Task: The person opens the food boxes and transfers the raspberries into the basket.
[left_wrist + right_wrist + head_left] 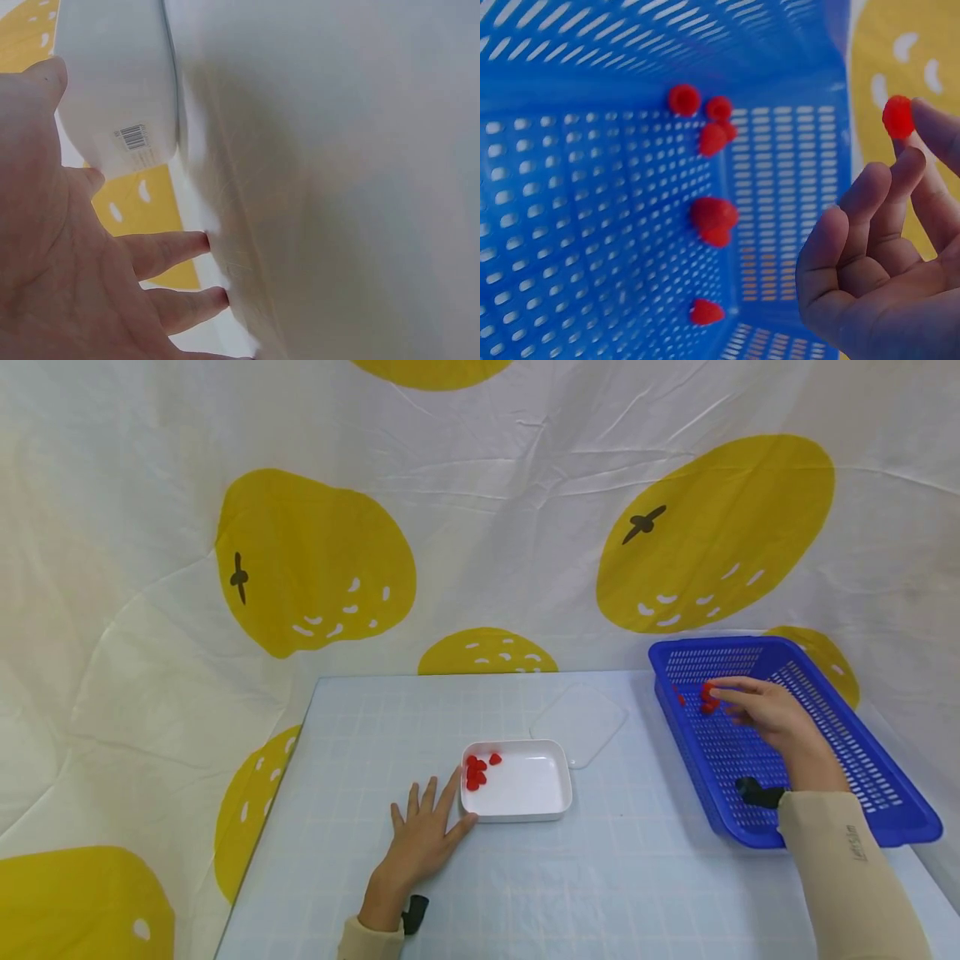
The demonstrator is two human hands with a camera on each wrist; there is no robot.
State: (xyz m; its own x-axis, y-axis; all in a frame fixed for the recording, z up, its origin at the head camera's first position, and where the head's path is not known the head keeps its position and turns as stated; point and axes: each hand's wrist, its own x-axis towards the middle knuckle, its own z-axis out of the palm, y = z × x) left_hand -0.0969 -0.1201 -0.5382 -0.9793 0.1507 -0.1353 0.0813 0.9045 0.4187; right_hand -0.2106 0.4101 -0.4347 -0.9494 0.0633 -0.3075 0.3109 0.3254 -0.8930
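My right hand (776,714) is over the far part of a blue plastic basket (692,781). It pinches a red raspberry (898,117) between thumb and index finger, the other fingers loosely bent. Several more raspberries (711,214) lie in the basket along its far end. On the table, my left hand (422,843) spreads its fingers beside a shallow white dish (532,781), with thumb and index finger touching its left side. Several raspberries (474,772) are gathered at the left end inside the dish.
A clear flat lid (581,722) lies behind the dish, close to its back right corner. The table (525,893) carries a pale checked cloth. Behind it hangs a white curtain (510,552) with large yellow fruit prints. The basket stands at the table's right side.
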